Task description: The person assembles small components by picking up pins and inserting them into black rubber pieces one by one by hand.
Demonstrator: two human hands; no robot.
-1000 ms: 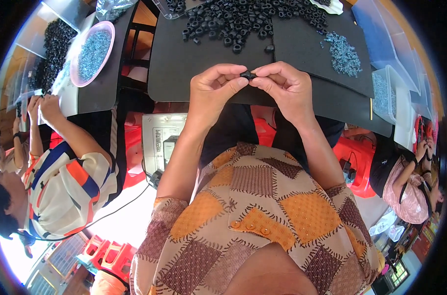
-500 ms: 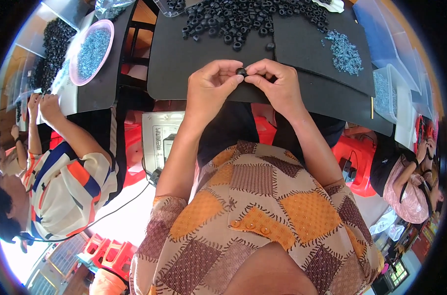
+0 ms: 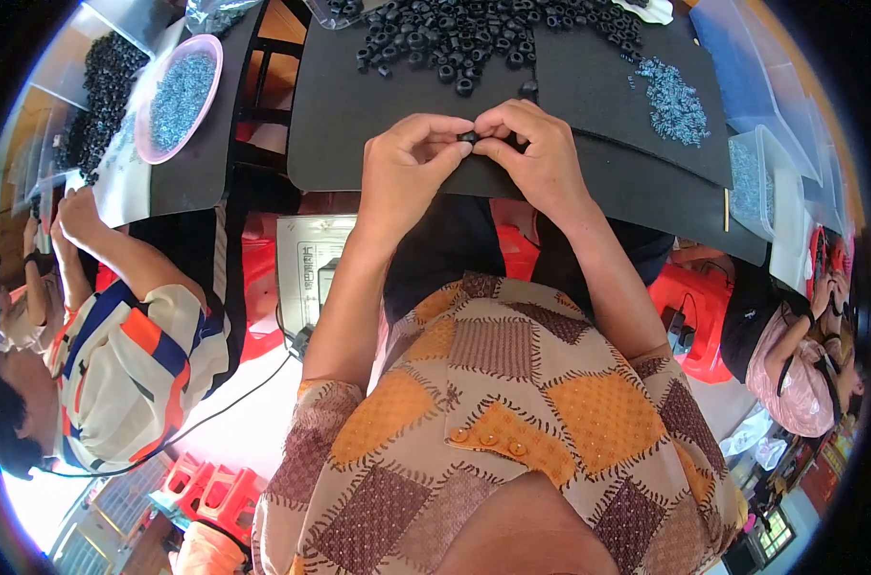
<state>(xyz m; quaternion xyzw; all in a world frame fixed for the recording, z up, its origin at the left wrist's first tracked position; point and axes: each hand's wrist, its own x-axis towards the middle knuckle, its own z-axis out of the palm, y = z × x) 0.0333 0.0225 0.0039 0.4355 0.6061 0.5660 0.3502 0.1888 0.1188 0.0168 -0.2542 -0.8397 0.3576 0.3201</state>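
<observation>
Over the near part of the black table (image 3: 330, 144), my two hands meet at a small black rounded part (image 3: 468, 137). The thumb and forefinger of my left hand (image 3: 407, 172) pinch it from one side. My right hand (image 3: 543, 168) is closed at its other side, fingertips on or against the part; anything else between them is hidden. Beyond my hands lies a spread heap of black ring-shaped parts (image 3: 455, 43) with holes through them. One black part (image 3: 528, 87) lies apart near my right fingers. Right of the heap is a small pile of tiny translucent blue pieces (image 3: 675, 101).
A clear plastic bin (image 3: 766, 182) with blue pieces stands at the right edge. On the left table are a pink-rimmed bowl (image 3: 215, 72) of blue pieces and a black heap (image 3: 114, 81). Co-workers sit left (image 3: 129, 374) and right (image 3: 790, 374). A red stool (image 3: 709, 326) stands at right.
My right hand has shifted slightly up and left, its fingertips closer over the black part. My left hand has barely moved. The left co-worker's hands have moved a little.
</observation>
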